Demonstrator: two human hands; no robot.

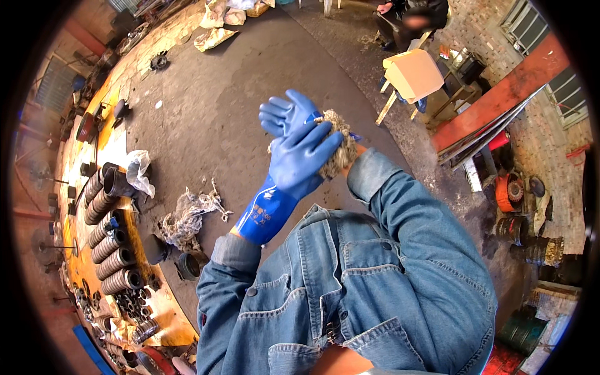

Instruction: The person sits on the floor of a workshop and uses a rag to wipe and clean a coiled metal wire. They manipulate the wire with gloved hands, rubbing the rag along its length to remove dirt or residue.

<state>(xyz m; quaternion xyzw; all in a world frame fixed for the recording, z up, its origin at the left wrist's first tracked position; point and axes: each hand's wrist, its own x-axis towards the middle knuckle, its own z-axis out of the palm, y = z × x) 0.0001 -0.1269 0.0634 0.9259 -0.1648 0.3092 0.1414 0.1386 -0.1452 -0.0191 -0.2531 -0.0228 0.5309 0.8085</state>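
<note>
Both of my hands wear blue rubber gloves and meet in front of my chest. A bunched cotton-yarn rag [339,147], greyish tan, lies round my right wrist. My left hand [297,156] comes across from the lower left, its fingers closed over the rag and pressing it on the cuff of the right glove. My right hand [281,115] points to the left beyond it, fingers stretched out and holding nothing. The left hand and the rag cover part of the right glove.
Left, ribbed metal cylinders [115,262] stand in a row beside small metal parts. A loose heap of yarn rags [190,215] lies on the floor near a dark cylindrical part [187,265]. A cardboard box [412,75], a seated person [415,25] and a red beam [500,94] are at the right.
</note>
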